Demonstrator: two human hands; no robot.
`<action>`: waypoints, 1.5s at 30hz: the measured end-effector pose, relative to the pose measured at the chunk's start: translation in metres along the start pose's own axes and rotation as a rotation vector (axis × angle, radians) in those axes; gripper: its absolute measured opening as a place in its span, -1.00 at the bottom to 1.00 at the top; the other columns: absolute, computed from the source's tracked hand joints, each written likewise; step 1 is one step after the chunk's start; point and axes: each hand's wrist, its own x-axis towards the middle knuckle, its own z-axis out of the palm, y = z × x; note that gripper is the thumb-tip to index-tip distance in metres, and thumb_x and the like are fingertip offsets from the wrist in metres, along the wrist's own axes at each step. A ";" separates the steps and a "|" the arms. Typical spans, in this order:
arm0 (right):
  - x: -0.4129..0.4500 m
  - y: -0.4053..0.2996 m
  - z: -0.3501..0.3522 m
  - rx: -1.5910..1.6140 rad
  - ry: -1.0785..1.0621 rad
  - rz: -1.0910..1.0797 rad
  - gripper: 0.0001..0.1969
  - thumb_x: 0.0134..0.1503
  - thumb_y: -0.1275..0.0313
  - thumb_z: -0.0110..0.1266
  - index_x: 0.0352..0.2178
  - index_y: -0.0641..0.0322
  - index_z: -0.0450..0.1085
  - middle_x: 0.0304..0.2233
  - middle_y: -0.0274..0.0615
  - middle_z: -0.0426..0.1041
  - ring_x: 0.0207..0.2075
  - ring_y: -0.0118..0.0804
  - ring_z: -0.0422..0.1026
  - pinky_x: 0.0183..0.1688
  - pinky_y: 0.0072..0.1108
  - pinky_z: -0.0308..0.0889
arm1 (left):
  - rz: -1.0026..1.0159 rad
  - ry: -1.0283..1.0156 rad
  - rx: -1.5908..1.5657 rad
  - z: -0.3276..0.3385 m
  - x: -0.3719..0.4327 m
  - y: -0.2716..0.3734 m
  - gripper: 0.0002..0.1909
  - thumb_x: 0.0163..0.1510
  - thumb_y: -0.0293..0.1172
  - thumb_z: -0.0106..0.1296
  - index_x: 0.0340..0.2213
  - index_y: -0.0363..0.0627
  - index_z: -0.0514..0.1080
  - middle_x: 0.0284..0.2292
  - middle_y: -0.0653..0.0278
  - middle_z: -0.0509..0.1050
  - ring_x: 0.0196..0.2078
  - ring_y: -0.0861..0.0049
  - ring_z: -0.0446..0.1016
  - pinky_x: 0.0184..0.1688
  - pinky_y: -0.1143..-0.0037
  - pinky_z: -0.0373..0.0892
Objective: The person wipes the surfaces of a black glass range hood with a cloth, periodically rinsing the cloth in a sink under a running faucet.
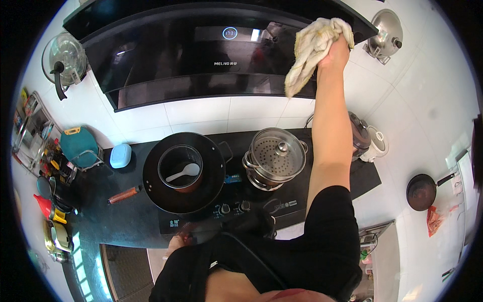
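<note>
High on the right, my right hand (337,54) grips a crumpled off-white cloth (311,47) with yellowish edging. It lies against the right end of the black glass range hood (158,56). My left hand (176,242) is low, by the front edge of the gas cooktop (290,211); my sleeve hides part of it, and its fingers are unclear. On the left burner sits a black wok (215,188) with a wooden handle, and inside it an inner pot (161,170) holds a white spoon (188,170). A steel steamer with a glass lid (264,145) stands on the right burner.
A light blue box (120,155) and a teal cutting board (79,147) in a rack stand at left. Lids (64,56) hang beside the hood. At right are a rice cooker (358,132), a white appliance (375,143) and a hanging frying pan (421,192).
</note>
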 end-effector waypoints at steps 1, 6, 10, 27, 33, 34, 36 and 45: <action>0.004 0.003 0.005 -0.052 -0.025 -0.073 -0.74 0.12 0.36 -0.15 -0.20 0.28 0.25 -0.24 -0.18 0.35 -0.26 -0.26 0.39 -0.25 -0.44 0.37 | 0.027 0.045 0.022 -0.014 -0.012 0.022 -0.77 -0.16 -0.35 0.05 -0.39 -0.15 0.39 -0.55 0.26 0.41 -0.52 0.55 0.34 -0.48 0.55 0.27; 0.050 0.003 0.020 -0.426 -0.071 -0.096 -0.68 0.12 0.34 -0.23 -0.15 0.33 0.22 -0.23 -0.12 0.34 -0.22 -0.22 0.38 -0.22 -0.43 0.35 | 0.073 -0.004 -0.007 0.003 0.003 -0.014 -0.73 -0.15 -0.33 0.05 -0.35 -0.14 0.37 -0.47 0.13 0.41 -0.42 0.32 0.37 -0.40 0.42 0.30; 0.093 0.013 0.013 -0.681 -0.140 -0.522 -0.60 0.11 0.32 -0.23 -0.09 0.39 0.15 -0.18 -0.02 0.32 -0.16 -0.19 0.35 -0.12 -0.53 0.22 | 0.049 0.000 0.051 -0.009 -0.010 0.010 -0.71 -0.14 -0.31 0.06 -0.33 -0.14 0.35 -0.43 0.05 0.41 -0.33 0.14 0.40 -0.32 0.33 0.31; 0.135 -0.003 -0.011 -1.540 -0.031 -0.706 -0.67 -0.07 0.27 -0.10 -0.26 0.19 0.25 -0.37 0.18 0.39 -0.25 0.19 0.34 -0.23 -0.27 0.25 | 0.005 -0.034 0.108 0.001 0.011 0.004 -0.71 -0.18 -0.29 0.08 -0.36 -0.14 0.40 -0.41 0.13 0.46 -0.32 0.26 0.42 -0.26 0.40 0.32; 0.078 0.009 0.006 -0.694 -0.273 -0.511 -0.74 0.00 0.45 -0.05 -0.23 0.30 0.29 -0.33 -0.16 0.44 -0.35 -0.25 0.43 -0.29 -0.51 0.33 | -0.015 -0.058 0.017 0.005 0.014 -0.016 -0.69 -0.18 -0.30 0.10 -0.33 -0.13 0.41 -0.39 0.13 0.46 -0.31 0.26 0.42 -0.26 0.41 0.32; 0.070 0.007 0.009 -0.448 -0.250 -0.420 -0.73 0.02 0.44 -0.07 -0.22 0.34 0.28 -0.33 -0.17 0.43 -0.35 -0.27 0.43 -0.29 -0.54 0.33 | 0.035 -0.054 0.040 0.012 0.020 -0.026 -0.69 -0.17 -0.31 0.11 -0.33 -0.13 0.41 -0.38 0.13 0.45 -0.31 0.26 0.42 -0.26 0.42 0.33; 0.066 0.003 0.014 -0.215 -0.052 -0.389 -0.84 0.01 0.54 -0.06 -0.34 0.40 0.32 -0.39 -0.26 0.40 -0.36 -0.41 0.39 -0.31 -0.60 0.33 | -0.014 -0.050 -0.064 0.022 0.021 -0.043 -0.68 -0.17 -0.32 0.10 -0.31 -0.13 0.40 -0.37 0.12 0.45 -0.30 0.25 0.42 -0.27 0.41 0.32; 0.083 0.010 0.032 -0.453 0.182 -0.673 -0.85 -0.08 0.55 -0.02 -0.42 0.43 0.29 -0.44 -0.18 0.40 -0.39 -0.41 0.35 -0.34 -0.57 0.29 | -0.072 -0.063 -0.073 -0.004 -0.002 -0.011 -0.64 -0.16 -0.35 0.09 -0.24 -0.06 0.37 -0.40 0.13 0.44 -0.32 0.25 0.43 -0.30 0.41 0.34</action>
